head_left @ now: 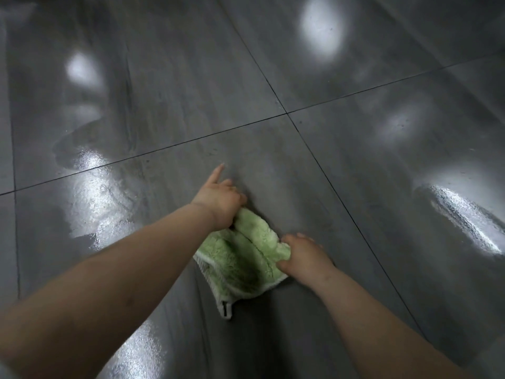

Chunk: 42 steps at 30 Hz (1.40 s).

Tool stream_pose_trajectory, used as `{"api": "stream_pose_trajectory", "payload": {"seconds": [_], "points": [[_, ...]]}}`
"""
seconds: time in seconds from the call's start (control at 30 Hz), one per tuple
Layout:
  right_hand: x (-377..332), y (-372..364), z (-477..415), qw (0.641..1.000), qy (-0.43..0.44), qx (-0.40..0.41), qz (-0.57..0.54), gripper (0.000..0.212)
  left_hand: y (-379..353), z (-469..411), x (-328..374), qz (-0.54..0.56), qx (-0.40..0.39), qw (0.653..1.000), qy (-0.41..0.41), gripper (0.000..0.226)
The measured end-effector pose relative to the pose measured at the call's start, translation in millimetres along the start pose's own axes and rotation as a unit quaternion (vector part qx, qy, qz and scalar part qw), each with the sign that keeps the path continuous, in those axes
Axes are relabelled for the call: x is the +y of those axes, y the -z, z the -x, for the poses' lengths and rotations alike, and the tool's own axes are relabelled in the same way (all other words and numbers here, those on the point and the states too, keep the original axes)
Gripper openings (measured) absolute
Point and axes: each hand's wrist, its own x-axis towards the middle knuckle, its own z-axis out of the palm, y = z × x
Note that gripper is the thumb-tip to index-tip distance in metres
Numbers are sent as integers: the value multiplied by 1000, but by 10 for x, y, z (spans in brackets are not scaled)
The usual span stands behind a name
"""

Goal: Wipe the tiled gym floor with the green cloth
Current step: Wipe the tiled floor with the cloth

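- far left: a wet patch [93, 192] on the tiled floor [355, 165] shines under reflected light; the tiles are large, grey and glossy.
- left hand [218, 199]: reaches forward and grasps the far corner of the green cloth [243, 258] with curled fingers. its index finger [217, 172] alone sticks out straight, pointing away over the tile.
- centre: the green cloth lies bunched and creased on the floor between the two hands, on the near tile just below the crossing of the dark grout lines [287, 113]. it has a pale edging, with a hanging loop [225, 310] at its near corner.
- right hand [303, 255]: clenched on the cloth's right edge, thumb against the fabric, knuckles up.
- far right: a second wet streak [461, 214] glistens on the tile, well apart from the cloth.
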Motion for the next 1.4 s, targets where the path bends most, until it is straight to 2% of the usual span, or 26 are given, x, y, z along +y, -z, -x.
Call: {"api": "stream_pose_trajectory", "payload": {"seconds": [0.07,0.1,0.17,0.23,0.3,0.33,0.4,0.47,0.5,0.57,0.6,0.63,0.67,0.73,0.8,0.83,0.9,0.93,1.0,1.07,1.13,1.23,1.33,1.4], "points": [[3,72,3,998,-7,20,-59,11,52,81,-93,58,49,997,32,33],[8,122,-9,993,-8,54,-102,9,88,131,-158,92,96,990,50,31],[-21,279,-51,977,0,143,-156,21,152,257,-297,150,255,953,65,25],[-130,478,-26,950,54,263,-161,25,228,391,-453,161,424,890,43,20],[-241,596,35,912,139,370,-111,29,285,544,-574,182,505,843,18,15],[-278,596,57,894,174,405,-84,33,273,616,-595,190,513,837,10,15],[-295,493,72,875,219,430,-34,36,149,775,-578,208,492,845,4,16],[-255,286,109,883,251,396,20,40,-142,923,-496,215,431,877,1,19],[-217,143,131,892,273,358,42,46,-331,1004,-441,213,384,898,-5,24],[-121,-239,205,919,299,239,94,77,-740,1180,-317,202,283,937,-35,45],[-68,-413,249,936,290,174,104,85,-919,1276,-245,204,241,948,-42,56],[-27,-513,293,945,288,121,94,82,-1073,1377,-178,226,215,949,-35,58],[-1,-565,345,948,295,87,77,71,-1177,1470,-125,257,206,944,-29,51],[-34,-454,370,961,270,31,-49,47,-1217,1572,-77,365,191,911,-9,34],[-84,-262,272,966,188,-38,-173,35,-1068,1524,-111,496,165,851,59,32],[-87,-200,202,961,159,-45,-222,36,-990,1462,-144,543,141,822,97,30],[-123,-68,39,952,105,-7,-286,40,-869,1242,-236,561,176,795,148,22],[-176,-24,-19,952,83,30,-295,42,-799,1113,-285,538,202,801,170,26],[-293,-16,-115,966,57,152,-202,43,-690,871,-352,462,211,832,223,39],[-412,-83,-185,952,137,273,-38,40,-710,667,-395,377,176,875,249,49],[-525,-243,-253,933,241,253,89,47,-818,585,-412,356,161,887,247,61],[-554,-479,-339,905,317,180,217,61,-934,656,-486,390,206,865,240,83],[-512,-552,-491,909,310,176,218,86,-1146,858,-682,357,240,861,272,81],[-517,-526,-609,919,286,204,179,77,-1340,1005,-906,298,260,863,316,79]]}}
